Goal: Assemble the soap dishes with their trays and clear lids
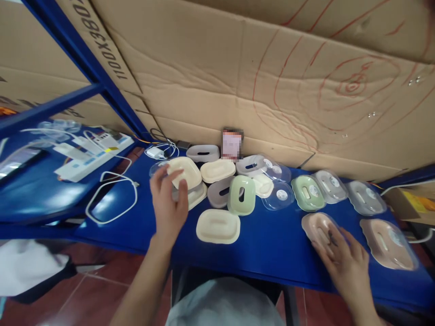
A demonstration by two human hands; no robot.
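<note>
On blue table (272, 244): left hand (169, 199) grips cream lid (185, 172); right hand (345, 258) spread flat on pink box (321, 226).

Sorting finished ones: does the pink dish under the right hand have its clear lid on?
Lid on: a clear cover sits over the pink dish, under the right hand.
</note>
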